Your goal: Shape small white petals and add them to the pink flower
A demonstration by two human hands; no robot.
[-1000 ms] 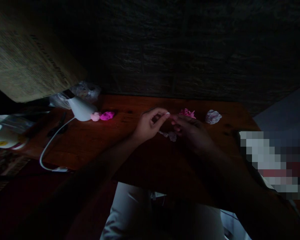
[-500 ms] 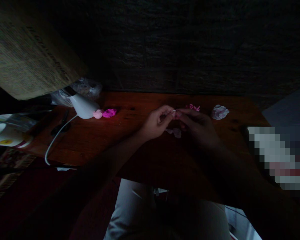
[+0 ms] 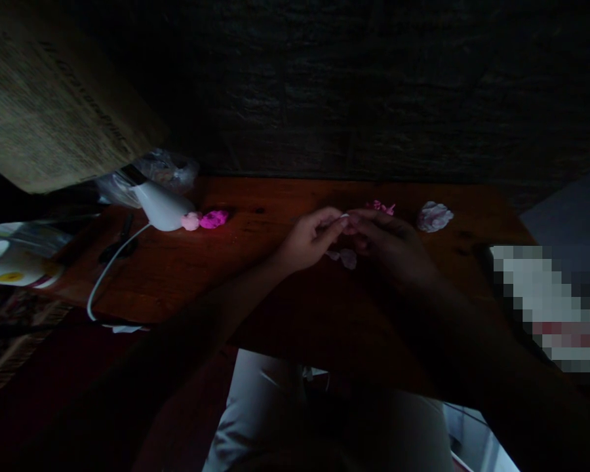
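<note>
My left hand (image 3: 314, 237) and my right hand (image 3: 391, 242) meet over the wooden table, fingertips pinched together. Between them is a small pale piece (image 3: 345, 216), mostly covered by the fingers; its material is hard to tell in the dim light. Thin pale petal-like pieces (image 3: 348, 258) lie on the table just below the hands. Behind my right hand sits a cluster of small pink bits (image 3: 383, 208). A pale, layered flower-like shape (image 3: 435, 217) rests to the right.
On the wooden table (image 3: 167, 275), a light pink lump (image 3: 191, 221) and a magenta lump (image 3: 214, 219) lie beside a white lamp-like object (image 3: 160, 208) with a white cord. Dark scissors (image 3: 118, 249), a white paper cup (image 3: 4, 262) and a printed shade (image 3: 63, 105) are at left. A dark wall stands behind.
Both hands keep their pinch at nearly the same spot, with slight finger movement. The whole view has shifted a little; things on the table stay where they were.
</note>
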